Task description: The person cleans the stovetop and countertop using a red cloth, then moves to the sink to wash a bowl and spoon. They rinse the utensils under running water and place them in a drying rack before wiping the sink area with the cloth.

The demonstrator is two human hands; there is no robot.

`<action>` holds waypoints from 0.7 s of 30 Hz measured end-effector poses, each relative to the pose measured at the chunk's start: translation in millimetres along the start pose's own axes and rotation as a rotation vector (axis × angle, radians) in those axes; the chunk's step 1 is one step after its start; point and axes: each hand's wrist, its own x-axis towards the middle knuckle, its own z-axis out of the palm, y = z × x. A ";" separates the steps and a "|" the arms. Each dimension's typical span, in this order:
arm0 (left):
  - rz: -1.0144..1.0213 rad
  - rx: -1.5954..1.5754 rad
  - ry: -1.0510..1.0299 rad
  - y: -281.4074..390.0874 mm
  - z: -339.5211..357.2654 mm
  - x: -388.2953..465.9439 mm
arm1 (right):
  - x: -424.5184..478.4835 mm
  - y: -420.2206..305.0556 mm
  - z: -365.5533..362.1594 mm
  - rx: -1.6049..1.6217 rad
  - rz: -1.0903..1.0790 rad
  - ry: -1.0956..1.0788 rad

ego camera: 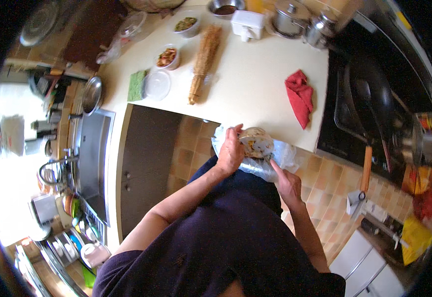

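Note:
My left hand (231,152) grips a round tub (257,143), tilted on its side. Brown food scraps cling to the tub's inside. Below it spreads a bin-liner-like pale plastic bag (285,154), just off the counter's front edge and close to my body. My right hand (289,185) reaches in from the other side, index finger stretched to the tub's lower rim. Its other fingers are curled, and whether they hold anything is hidden.
On the counter (253,81) lie a straw-like bundle (204,65), a red cloth (299,97), a green sponge (137,85), and a clear lid (157,85). Two food tubs stand behind, one a tub of reddish-brown food (167,57). A sink (93,159) is left; a wok (372,92) sits right.

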 end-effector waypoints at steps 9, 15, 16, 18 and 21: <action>-0.166 -0.095 0.075 -4.9 -2.5 -6.5 | -1.4 0.8 -3.4 0.086 -0.072 0.283; -0.571 -0.874 -0.156 -32.7 -27.9 -18.1 | 18.5 -50.0 14.0 0.487 0.224 0.025; -0.473 -1.030 -0.001 -34.6 -33.1 -27.0 | 27.5 -73.3 28.6 0.563 0.164 0.093; -0.483 -1.229 -0.051 -50.6 -71.6 -43.4 | 50.9 -127.2 43.6 0.600 0.159 -0.028; -0.432 -1.248 0.131 -55.5 -161.2 -82.6 | 83.7 -216.2 75.8 0.737 0.223 -0.194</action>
